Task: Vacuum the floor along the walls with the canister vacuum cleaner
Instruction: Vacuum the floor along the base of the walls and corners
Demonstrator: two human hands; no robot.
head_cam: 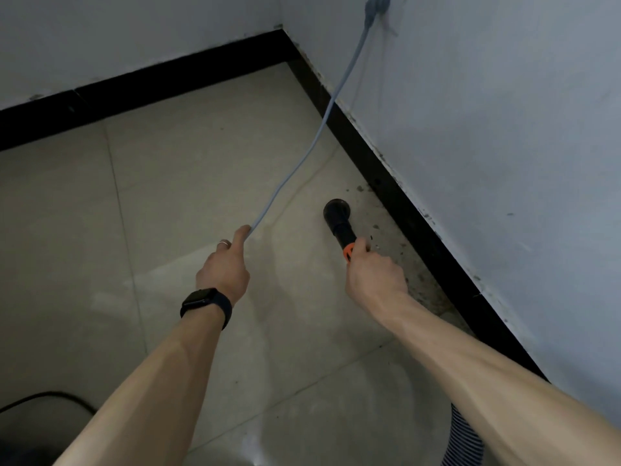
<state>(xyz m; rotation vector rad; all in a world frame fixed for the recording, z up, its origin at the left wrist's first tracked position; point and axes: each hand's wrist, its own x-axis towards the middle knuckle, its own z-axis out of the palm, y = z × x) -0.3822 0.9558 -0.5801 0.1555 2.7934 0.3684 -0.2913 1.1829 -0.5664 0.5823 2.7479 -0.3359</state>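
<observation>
Corner of room: pale grey walls (504,129), black skirting board (386,183), beige tiled floor (184,183). Pale blue cable (316,136) runs taut from a wall fitting (376,5) down across the floor, lifted off it. Dirt specks (379,237) lie beside the right-hand skirting. Left hand (223,267), black watch (206,302) on wrist, has its grip pinched on the cable's lower end. Right hand (373,274) is wrapped tight around the black vacuum nozzle tube with orange collar (339,223), round mouth on the floor near the skirting. Ribbed grey hose (462,435) trails under the right forearm.
</observation>
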